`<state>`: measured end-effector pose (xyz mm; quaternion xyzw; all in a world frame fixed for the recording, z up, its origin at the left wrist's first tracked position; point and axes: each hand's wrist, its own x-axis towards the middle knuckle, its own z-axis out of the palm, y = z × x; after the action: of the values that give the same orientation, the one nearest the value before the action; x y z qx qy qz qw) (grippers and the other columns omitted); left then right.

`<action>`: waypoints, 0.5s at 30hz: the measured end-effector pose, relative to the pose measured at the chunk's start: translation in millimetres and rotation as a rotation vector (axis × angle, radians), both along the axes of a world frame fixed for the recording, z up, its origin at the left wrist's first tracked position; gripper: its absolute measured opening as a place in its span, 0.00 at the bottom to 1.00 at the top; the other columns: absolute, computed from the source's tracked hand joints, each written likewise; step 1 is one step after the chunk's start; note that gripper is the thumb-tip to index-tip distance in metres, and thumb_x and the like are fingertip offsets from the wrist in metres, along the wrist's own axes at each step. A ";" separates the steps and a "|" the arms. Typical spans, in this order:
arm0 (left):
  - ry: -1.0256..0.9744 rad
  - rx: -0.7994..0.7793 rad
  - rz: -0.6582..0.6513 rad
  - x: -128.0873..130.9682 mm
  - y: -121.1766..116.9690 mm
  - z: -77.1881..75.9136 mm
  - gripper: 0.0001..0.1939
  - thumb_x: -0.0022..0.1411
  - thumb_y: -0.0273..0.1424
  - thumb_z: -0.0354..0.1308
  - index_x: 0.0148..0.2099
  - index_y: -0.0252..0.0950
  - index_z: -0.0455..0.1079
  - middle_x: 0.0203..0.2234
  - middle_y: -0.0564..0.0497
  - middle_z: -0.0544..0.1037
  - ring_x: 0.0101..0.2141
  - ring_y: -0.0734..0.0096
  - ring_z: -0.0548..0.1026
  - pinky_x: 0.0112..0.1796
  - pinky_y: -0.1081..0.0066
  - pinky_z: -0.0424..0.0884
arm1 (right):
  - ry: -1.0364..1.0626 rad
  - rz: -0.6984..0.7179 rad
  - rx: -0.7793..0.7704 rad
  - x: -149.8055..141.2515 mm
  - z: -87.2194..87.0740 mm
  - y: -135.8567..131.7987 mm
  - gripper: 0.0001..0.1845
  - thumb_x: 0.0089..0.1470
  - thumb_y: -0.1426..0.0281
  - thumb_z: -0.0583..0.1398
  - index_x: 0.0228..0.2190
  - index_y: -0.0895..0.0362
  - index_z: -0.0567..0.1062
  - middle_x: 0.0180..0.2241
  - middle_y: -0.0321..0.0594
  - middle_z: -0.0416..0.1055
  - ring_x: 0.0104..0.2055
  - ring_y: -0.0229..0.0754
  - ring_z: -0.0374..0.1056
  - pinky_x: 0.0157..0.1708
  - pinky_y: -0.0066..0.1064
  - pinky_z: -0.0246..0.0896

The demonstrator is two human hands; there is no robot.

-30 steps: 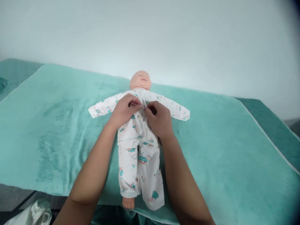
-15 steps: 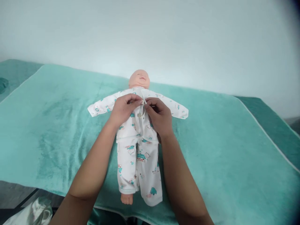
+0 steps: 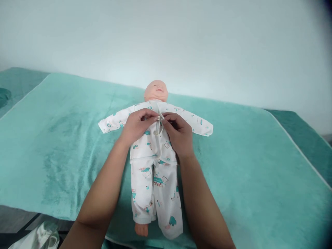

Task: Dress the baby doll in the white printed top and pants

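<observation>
A baby doll point(image 3: 156, 90) lies on its back in a white patterned shirt point(image 3: 141, 147) and matching trousers point(image 3: 142, 197). Its sleeves stretch out to both sides, and one bare foot shows below the left trouser leg. Over the chest, my left hand point(image 3: 138, 125) pinches the shirt's front edge beside a small button. Close against it, my right hand point(image 3: 180, 133) has its thumb and fingers closed on the opposite front edge. Lower on the front, another button point(image 3: 156, 132) is visible. The fingertips partly hide the upper button.
A green plush blanket point(image 3: 246, 166) with a pale border lies under the doll. Darker green cloth point(image 3: 287, 121) shows at the far right. Behind stands a plain pale wall point(image 3: 166, 41). Whitish fabric point(image 3: 43, 237) is bunched at the lower left, below the blanket's edge.
The whole view has shifted slightly, so the doll sits a little lower in the picture. Both hands stay at the shirt front, with only small finger movement.
</observation>
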<state>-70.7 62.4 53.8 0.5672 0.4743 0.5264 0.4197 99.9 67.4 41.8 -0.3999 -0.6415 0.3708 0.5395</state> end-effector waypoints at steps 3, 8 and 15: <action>0.047 0.021 -0.049 -2.1 -1.7 1.4 0.07 0.61 0.31 0.64 0.43 0.39 0.80 0.35 0.52 0.81 0.34 0.73 0.74 0.37 0.70 0.69 | 0.019 0.002 -0.007 -0.4 -1.1 -0.1 0.03 0.59 0.67 0.63 0.32 0.52 0.75 0.45 0.39 0.78 0.48 0.44 0.74 0.51 0.40 0.68; 0.111 0.056 -0.010 -0.4 -3.7 3.8 0.08 0.60 0.27 0.62 0.41 0.39 0.79 0.33 0.53 0.80 0.34 0.73 0.74 0.37 0.71 0.70 | 0.021 -0.002 -0.009 0.2 -2.3 0.1 0.03 0.59 0.67 0.63 0.33 0.52 0.75 0.45 0.39 0.79 0.48 0.44 0.74 0.52 0.40 0.68; 0.204 0.150 0.020 1.3 -2.5 0.9 0.09 0.59 0.26 0.63 0.43 0.40 0.79 0.34 0.53 0.79 0.35 0.73 0.74 0.38 0.70 0.70 | 0.036 0.002 -0.011 0.6 -3.6 0.0 0.02 0.58 0.67 0.63 0.33 0.52 0.76 0.44 0.39 0.79 0.48 0.44 0.74 0.52 0.40 0.68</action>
<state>-69.4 60.0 54.7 0.6430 0.4795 0.5040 0.3204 100.5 67.4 38.2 -0.3953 -0.6299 0.3823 0.5484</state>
